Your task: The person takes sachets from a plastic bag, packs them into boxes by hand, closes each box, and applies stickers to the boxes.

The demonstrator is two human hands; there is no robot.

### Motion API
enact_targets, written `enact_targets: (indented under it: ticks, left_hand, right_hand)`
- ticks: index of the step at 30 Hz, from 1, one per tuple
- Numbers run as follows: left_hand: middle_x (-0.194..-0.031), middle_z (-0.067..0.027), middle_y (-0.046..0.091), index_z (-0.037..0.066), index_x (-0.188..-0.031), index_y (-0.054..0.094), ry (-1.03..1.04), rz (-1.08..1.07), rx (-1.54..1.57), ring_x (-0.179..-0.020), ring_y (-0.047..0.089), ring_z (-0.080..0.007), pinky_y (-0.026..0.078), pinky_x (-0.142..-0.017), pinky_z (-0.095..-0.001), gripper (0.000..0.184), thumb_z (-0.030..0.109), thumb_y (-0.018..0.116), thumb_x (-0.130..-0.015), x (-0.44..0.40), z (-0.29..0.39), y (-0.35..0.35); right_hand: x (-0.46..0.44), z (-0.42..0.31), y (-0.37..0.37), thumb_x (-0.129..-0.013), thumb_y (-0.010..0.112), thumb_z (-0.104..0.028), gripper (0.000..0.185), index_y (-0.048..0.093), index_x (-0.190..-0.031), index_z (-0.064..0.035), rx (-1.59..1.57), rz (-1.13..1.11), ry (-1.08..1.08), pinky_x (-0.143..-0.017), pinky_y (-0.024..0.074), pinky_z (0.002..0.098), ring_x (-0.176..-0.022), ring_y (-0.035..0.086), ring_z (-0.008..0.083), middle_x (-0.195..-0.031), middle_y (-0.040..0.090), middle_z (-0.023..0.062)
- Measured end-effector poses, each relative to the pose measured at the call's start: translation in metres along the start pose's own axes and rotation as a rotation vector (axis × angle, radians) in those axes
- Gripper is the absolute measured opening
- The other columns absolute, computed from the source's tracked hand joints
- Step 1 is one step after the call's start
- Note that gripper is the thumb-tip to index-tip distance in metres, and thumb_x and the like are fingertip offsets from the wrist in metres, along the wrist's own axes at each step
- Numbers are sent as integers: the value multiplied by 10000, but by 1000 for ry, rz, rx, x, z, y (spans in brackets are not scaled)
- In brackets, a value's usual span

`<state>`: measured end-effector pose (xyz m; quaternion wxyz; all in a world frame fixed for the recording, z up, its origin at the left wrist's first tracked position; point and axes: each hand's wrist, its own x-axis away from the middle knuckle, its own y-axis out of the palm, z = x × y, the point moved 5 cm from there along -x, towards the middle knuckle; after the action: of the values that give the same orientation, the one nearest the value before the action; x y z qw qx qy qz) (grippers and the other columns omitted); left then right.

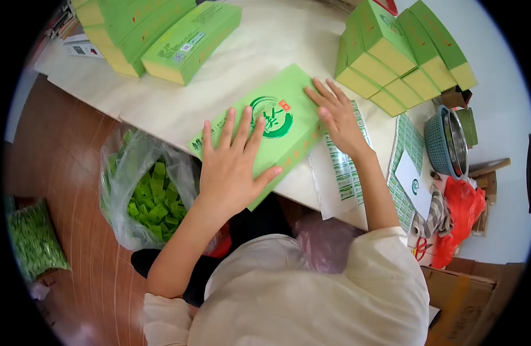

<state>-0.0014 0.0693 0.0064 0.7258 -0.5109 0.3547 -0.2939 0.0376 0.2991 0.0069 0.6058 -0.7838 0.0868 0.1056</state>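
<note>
A long green box (300,86) with a dark green ring logo and a small red label lies across the table's near edge, its near corner jutting past it. My left hand (231,164) rests flat on the box's left part, fingers spread. At the box's right end, my right hand (339,118) touches the top with its fingers apart. Partly under my right forearm are sheets of green-and-white stickers (341,173) on the table. The underside of the box is hidden.
Stacked green boxes stand at the back left (190,43) and back right (386,52). Beside the table, a clear plastic bag (118,202) holds many small green packets; another packed bag (38,236) lies on the floor. A blue basket (438,144), red bag (461,213) and scissors (420,248) are at right.
</note>
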Motion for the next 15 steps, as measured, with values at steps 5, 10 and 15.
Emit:
enact_targets:
  ticks: [5,10,15]
  left_hand:
    - [-1545,-142,201,145,-1478,287,-25,-62,16,-1418,192,-347,122,-1111,-599,806,428,640,-812,0,1,0]
    - [-1530,-142,231,178,-1474,297,-21,-41,-132,-1398,229,-374,145,-1093,-622,836,203,710,-748,-4,16,10]
    - [-1488,-147,317,166,-1463,322,29,39,-342,-1378,288,-350,173,-1102,-591,784,177,685,-769,7,31,26]
  right_hand:
    - [-5,-5,4,-889,539,-445,587,445,-1402,-177,-43,-26,-160,-1099,278,470,-1350,312,377,-1511,299,125]
    - [-6,2,3,-752,724,-268,698,453,-1393,-211,-2,-39,-226,-1037,384,454,-1288,395,376,-1499,327,94]
    - [5,8,7,-657,773,-106,819,440,-1397,-223,53,20,-206,-1003,423,435,-1212,484,349,-1463,386,90]
